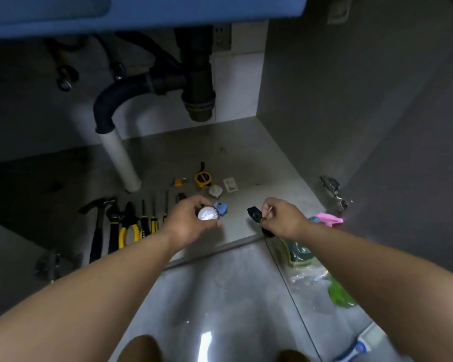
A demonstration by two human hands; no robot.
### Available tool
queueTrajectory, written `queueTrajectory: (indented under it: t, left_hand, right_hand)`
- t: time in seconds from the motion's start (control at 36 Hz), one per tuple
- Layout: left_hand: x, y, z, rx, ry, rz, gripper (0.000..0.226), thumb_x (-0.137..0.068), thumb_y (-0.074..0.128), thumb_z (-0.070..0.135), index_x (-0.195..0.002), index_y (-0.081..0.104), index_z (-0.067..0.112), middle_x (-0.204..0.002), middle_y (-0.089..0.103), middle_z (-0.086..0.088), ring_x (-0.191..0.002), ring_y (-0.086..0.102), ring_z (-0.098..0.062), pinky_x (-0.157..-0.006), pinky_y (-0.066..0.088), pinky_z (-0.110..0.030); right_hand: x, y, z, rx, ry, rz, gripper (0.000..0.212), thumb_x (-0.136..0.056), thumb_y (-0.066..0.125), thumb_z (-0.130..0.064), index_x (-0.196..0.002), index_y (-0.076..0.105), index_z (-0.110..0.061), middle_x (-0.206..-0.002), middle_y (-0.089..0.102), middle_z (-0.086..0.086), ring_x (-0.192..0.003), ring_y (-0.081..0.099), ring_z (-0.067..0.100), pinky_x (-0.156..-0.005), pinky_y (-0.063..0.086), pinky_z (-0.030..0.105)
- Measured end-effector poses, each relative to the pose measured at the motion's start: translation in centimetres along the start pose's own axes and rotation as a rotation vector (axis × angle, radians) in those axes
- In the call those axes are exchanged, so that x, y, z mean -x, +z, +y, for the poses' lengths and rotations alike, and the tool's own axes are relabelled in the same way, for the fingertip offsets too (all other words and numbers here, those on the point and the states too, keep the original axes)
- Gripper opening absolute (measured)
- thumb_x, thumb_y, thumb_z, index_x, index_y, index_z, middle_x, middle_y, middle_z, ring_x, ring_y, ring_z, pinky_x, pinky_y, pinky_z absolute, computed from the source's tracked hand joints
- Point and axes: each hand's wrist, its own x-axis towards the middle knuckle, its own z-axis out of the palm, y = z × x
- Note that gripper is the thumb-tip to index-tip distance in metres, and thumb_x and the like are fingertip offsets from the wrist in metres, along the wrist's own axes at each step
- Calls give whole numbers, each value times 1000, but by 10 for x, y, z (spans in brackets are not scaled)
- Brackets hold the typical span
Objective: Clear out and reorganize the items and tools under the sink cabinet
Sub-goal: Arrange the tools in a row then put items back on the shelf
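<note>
Holding two small items above the front edge of the cabinet floor [246, 163].
My left hand [188, 220] has its fingers curled round a white-topped roll [207, 213], just beside a blue fitting [222, 207]. My right hand [283, 218] pinches a small black object [254, 214] that I cannot identify. Along the floor's front-left edge lie a hammer [97, 231], yellow-handled pliers [127, 228] and screwdrivers [152, 220] side by side. A yellow tape measure [202, 178] sits farther back, near the white drain pipe [120, 160].
</note>
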Motion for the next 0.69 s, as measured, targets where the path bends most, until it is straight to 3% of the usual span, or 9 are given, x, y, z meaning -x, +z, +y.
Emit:
queueTrajectory:
  t: [0.11,0.22,0.28,0.42,0.5,0.58,0.69]
  left_hand:
    - [-16,-4,-16,133,-34,-12,41,-75,88,12,-112,69,14,-98,68,0,-85,63,-12,-78,55,-26]
    - [-34,-9,-39,285,-80,15,39,-81,82,5,-117,69,11,-104,71,0,-90,65,-11,-78,57,-22]
    - [-42,-8,-49,389,-142,30,40,-84,78,1,-122,68,9,-112,72,-9,-99,68,-20,-80,60,-29]
    - [-58,-4,-59,599,-250,31,39,-91,69,-2,-128,65,10,-118,71,-11,-108,69,-23,-87,59,-33]
    - [-62,-6,-60,617,-230,10,35,-93,66,0,-127,65,10,-114,72,-6,-102,70,-17,-80,62,-25]
    - [-63,-9,-64,652,-235,5,32,-94,65,-1,-124,65,9,-116,71,-8,-104,71,-19,-82,61,-27]
    - [-62,-9,-70,679,-272,2,25,-95,62,-3,-111,69,16,-111,73,-6,-100,72,-19,-76,61,-23]
  right_hand:
    - [-46,12,-17,89,28,9,9,-84,63,-13,-84,57,-19,-89,67,4,-85,63,26,-74,50,29]
    - [-85,29,-31,75,74,76,6,-86,60,-16,-90,59,-12,-90,66,6,-84,61,27,-68,43,25]
    - [-100,39,-34,83,82,101,6,-87,58,-12,-93,58,-11,-92,64,7,-92,61,31,-70,40,24]
    - [-130,56,-37,150,106,136,19,-89,62,-11,-106,60,-3,-111,66,20,-104,61,37,-85,52,36]
    - [-144,65,-38,151,127,147,22,-91,62,-10,-111,59,-2,-114,65,22,-107,61,39,-87,52,37]
    - [-152,73,-34,109,157,152,20,-93,62,-16,-110,60,-6,-112,65,20,-106,61,38,-84,52,37]
    - [-152,82,-23,88,133,163,20,-90,61,-10,-110,62,-9,-112,66,17,-105,61,35,-76,43,27]
